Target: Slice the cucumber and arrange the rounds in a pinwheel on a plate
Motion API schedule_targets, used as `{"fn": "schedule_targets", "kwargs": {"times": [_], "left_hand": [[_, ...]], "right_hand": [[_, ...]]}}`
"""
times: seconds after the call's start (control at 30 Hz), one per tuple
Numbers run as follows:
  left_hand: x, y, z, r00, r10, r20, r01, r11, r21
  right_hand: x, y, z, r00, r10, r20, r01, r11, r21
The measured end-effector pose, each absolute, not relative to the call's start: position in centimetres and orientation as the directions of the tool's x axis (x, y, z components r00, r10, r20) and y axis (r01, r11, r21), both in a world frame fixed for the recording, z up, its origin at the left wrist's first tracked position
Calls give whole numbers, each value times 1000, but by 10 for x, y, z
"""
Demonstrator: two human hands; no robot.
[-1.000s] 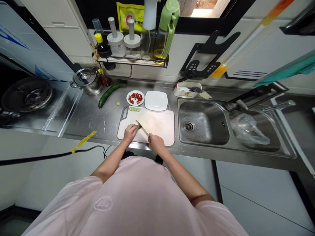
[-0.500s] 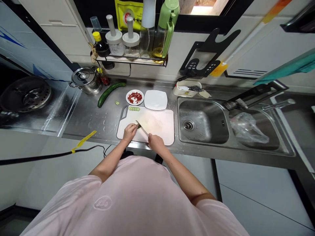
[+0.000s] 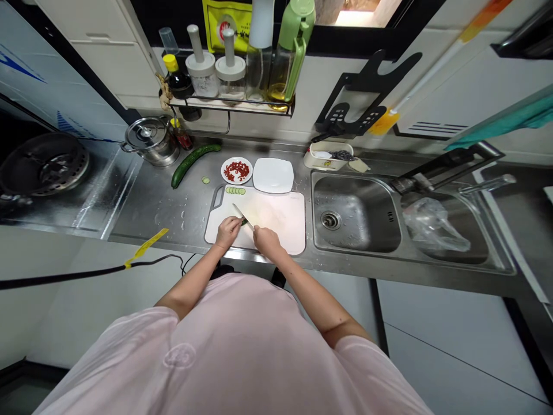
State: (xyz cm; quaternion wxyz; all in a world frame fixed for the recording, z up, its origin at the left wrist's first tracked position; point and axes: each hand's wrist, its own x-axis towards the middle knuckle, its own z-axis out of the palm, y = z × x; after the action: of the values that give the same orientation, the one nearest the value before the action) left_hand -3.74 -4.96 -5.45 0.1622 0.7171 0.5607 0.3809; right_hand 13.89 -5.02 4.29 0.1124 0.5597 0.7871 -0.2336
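Note:
A white cutting board [image 3: 280,222] with a grey handle lies on the steel counter. My right hand [image 3: 266,241] is closed round the handle of a knife [image 3: 242,214], whose blade points up and left across the board. Beside the blade, my left hand [image 3: 228,231] presses a small dark green piece [image 3: 244,221] on the board, its fingers bent together. Cucumber slices [image 3: 235,191] lie in a row at the board's top left. Behind the board are a plate of chopped red pieces [image 3: 237,170] and a bare white plate [image 3: 273,176].
A whole cucumber [image 3: 192,164] and one slice [image 3: 205,180] lie left of the plates. Farther left are a lidded pot [image 3: 151,141] and a wok [image 3: 43,164]. A sink [image 3: 356,213] is at the right, below a container [image 3: 329,157]. A bottle rack [image 3: 228,105] hangs above.
My right hand and the knife have moved a little left and up, so the blade reaches farther past my left fingertips. My left hand has hardly moved.

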Motion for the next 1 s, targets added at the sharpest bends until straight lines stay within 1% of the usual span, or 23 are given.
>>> {"fn": "schedule_targets", "kwargs": {"times": [0.2, 0.4, 0.5, 0.77, 1.0], "left_hand": [[-38, -49, -55, 89, 910, 405, 677, -354, 646], [-38, -48, -55, 101, 902, 419, 674, -372, 638], [-38, -48, -55, 94, 905, 414, 682, -361, 636], [-37, -49, -55, 81, 914, 398, 686, -341, 642], [-37, -49, -54, 89, 911, 402, 684, -349, 640]], "right_hand": [[121, -34, 37, -372, 853, -367, 919, 284, -273], [109, -25, 34, -366, 865, -343, 917, 274, -289], [114, -31, 33, -361, 863, -354, 922, 271, -278], [140, -59, 29, -311, 846, -433, 948, 247, -199], [130, -49, 30, -322, 841, -435, 942, 236, -239]]}}
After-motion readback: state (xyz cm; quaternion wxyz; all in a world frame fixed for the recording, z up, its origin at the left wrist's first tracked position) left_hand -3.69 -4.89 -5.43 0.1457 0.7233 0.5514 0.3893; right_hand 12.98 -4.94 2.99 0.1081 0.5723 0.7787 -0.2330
